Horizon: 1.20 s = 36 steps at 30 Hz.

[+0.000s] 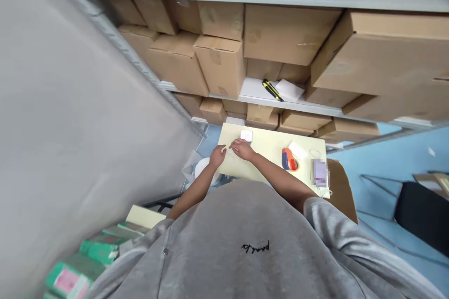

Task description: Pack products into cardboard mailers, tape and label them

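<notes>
Over the left end of the pale yellow table [266, 149], my left hand [218, 156] and my right hand [242, 148] face each other with fingertips close together. A thin white piece [230, 151] shows between them, too small to name. The right fingers are bent down and pinched at it. My left thumb and fingers are curled at its other side; whether they touch it is hard to see. Just beyond my right hand lies a small white box [246, 135], its near edge partly covered by the fingers.
An orange and blue tape dispenser [289, 160], white paper [298, 150] and a purple pack [320, 173] lie towards the table's right. Shelves behind hold cardboard boxes [220, 63] and a yellow-black box cutter [272, 90]. A grey wall [105, 117] rises left; a black chair [423, 215] stands right.
</notes>
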Motion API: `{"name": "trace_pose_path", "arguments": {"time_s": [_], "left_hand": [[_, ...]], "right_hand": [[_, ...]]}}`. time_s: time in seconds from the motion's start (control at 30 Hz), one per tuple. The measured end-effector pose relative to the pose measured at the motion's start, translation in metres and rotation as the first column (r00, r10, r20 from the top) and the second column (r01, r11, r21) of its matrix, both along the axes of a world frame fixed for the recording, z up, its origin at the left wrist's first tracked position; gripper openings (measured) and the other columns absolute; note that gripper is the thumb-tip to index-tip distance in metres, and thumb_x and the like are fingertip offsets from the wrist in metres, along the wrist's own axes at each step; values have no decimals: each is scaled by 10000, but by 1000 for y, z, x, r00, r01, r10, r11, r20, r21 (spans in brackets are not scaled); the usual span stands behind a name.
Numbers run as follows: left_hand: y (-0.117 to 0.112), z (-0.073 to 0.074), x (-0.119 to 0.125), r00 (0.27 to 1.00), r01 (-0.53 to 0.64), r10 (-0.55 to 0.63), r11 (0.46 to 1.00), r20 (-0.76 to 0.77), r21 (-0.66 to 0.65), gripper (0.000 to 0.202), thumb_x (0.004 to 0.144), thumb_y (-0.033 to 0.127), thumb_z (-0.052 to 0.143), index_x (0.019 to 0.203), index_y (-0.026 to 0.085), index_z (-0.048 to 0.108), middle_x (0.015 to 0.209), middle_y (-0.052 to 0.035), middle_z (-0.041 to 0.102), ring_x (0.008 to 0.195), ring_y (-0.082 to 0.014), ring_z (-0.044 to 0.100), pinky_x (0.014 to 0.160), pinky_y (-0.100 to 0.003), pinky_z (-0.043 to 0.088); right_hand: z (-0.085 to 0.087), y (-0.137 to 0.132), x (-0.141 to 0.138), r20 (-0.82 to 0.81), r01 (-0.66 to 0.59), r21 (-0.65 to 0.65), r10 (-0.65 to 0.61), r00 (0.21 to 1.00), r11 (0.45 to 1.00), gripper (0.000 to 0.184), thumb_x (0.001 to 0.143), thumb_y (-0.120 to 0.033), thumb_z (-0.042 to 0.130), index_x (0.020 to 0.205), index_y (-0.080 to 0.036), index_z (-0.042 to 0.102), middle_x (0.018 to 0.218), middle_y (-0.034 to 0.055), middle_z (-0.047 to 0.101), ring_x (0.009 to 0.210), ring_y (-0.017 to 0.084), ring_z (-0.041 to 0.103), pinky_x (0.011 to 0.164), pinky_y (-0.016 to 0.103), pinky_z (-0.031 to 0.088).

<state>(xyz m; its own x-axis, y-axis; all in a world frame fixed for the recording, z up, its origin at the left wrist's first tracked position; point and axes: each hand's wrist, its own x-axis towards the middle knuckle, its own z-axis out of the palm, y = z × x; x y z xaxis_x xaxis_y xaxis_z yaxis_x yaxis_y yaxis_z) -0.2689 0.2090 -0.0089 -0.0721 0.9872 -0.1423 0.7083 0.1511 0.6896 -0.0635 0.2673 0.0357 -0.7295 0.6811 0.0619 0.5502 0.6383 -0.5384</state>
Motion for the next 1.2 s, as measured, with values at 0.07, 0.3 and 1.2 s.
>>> {"name": "trace_pose_path", "arguments": {"time_s": [0.07, 0.3, 1.2], "left_hand": [[-18, 6, -5, 994, -105, 106, 994, -12, 15, 351, 990, 201, 555, 1295, 171, 726, 1282, -131, 732, 1250, -264, 679, 1165, -436, 504], [-101, 10, 12, 867, -497, 498, 867, -28, 31, 383, 997, 210, 532, 1339, 176, 701, 1350, -138, 691, 1238, -267, 676, 1143, -449, 511], [-516, 61, -20, 31, -986, 990, 53, -136, 155, 408, 1022, 229, 534, 1409, 198, 663, 1492, -147, 637, 1414, -300, 572, 1209, -490, 431]], "right_hand": [[4, 0, -3, -1, -73, 45, 73, 997, 996, 304, 1013, -141, 566, 1194, -232, 794, 1208, 104, 727, 1218, 284, 575, 1025, 438, 440], [-1, -4, 1, -2, -208, 41, 208, 978, 977, 352, 1004, -169, 518, 1222, -219, 789, 1223, 123, 724, 1191, 306, 584, 1006, 459, 450], [53, -376, -247, -61, -924, 177, 941, 332, 338, 447, 998, -204, 510, 1411, -225, 677, 1450, 116, 668, 1349, 296, 595, 1137, 486, 490]]}}
